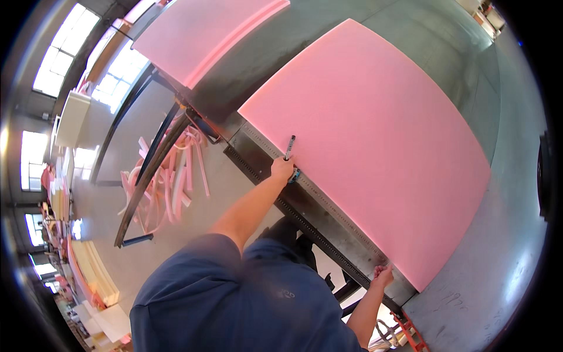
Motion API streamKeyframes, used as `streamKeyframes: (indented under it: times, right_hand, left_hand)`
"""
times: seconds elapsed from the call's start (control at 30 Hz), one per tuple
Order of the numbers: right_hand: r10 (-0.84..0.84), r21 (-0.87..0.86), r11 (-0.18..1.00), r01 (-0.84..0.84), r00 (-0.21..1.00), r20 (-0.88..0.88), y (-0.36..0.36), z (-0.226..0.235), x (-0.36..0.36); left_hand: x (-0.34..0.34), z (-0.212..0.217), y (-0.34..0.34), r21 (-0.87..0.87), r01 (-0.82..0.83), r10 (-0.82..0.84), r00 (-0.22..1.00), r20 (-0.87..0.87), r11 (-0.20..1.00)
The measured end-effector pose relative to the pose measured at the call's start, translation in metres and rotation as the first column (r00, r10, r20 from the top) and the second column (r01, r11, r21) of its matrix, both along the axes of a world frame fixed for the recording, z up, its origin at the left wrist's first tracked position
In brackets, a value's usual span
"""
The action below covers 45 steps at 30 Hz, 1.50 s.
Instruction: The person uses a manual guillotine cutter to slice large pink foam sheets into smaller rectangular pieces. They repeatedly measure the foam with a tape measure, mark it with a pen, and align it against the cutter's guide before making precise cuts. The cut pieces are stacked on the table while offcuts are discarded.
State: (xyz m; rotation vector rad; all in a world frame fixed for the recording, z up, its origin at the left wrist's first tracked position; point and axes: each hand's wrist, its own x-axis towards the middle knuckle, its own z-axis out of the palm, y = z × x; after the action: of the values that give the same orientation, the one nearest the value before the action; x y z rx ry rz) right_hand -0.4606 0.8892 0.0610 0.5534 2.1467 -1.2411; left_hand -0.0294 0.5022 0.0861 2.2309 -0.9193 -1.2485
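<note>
The left hand (283, 169) was folded around a slim marker (290, 146), which projected beyond the fingers, angled up and away from the person. A small blue and dark object (295, 175) showed just beside that hand, on its right; its kind could not be determined. The hand was positioned at the near edge of a large pink sheet (369, 141).

The right hand (383, 276) was at the same edge, near the sheet's lower corner and well apart from the left hand. Its fingers were bent inward; whether they gripped anything could not be told.

The sheet lay flat on a grey metal table (451, 308). A metal strip (331, 206) with fine marks ran along the near edge, between the sheet and the person, who wore a dark blue shirt (234, 299).

A second pink sheet (205, 35) was observed farther off, toward the upper left. Below it, a curved-looking dark rail (143, 190) stood out from the table's end, and a loose heap of pink strips (176, 182) lay on the floor beside it. Pale slabs (97, 273) were noted at far left. A red frame (410, 331) stood below the table's near right corner.
</note>
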Motion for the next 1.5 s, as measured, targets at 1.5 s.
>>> streamKeyframes:
  times: [1.5]
  right_hand:
    - [0.993, -0.445, -0.107, -0.889, -0.071, -0.097, -0.179, 0.225, 0.241]
  left_hand:
    - [0.045, 0.215, 0.126, 0.008, 0.995, -0.937, -0.097, 0.335, -0.100]
